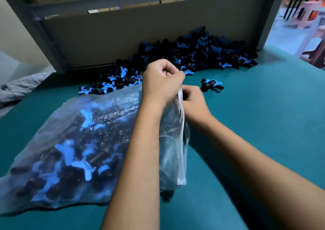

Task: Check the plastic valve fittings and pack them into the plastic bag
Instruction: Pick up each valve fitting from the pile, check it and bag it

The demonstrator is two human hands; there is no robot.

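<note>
Teal covering lines the worktop (263, 124), which ends at a grey board (109, 41) standing upright along its far edge. Against this board lies a large heap of valve fittings (193, 54), black bodies with blue winged handles, spreading toward the left. One separate fitting (212, 85) lies on the worktop just right of the hands, apart from the heap.

A clear plastic bag (79, 141) lies on its side on the near left of the worktop. It is well filled with fittings of the same kind, visible through the film. Its mouth points right, toward the hands.

The left hand (162, 81) is raised above the bag mouth with its fingers curled tightly; the fingertips pinch something small at the upper edge of the bag film, and a blue handle shows just beyond them. Whether a fitting is in the grip cannot be told.

The right hand (192, 103) sits just below and right of the left hand, fingers curled, pinching the bunched rim of the bag. Both forearms reach in from the near edge, the left one crossing over the bag.
</note>
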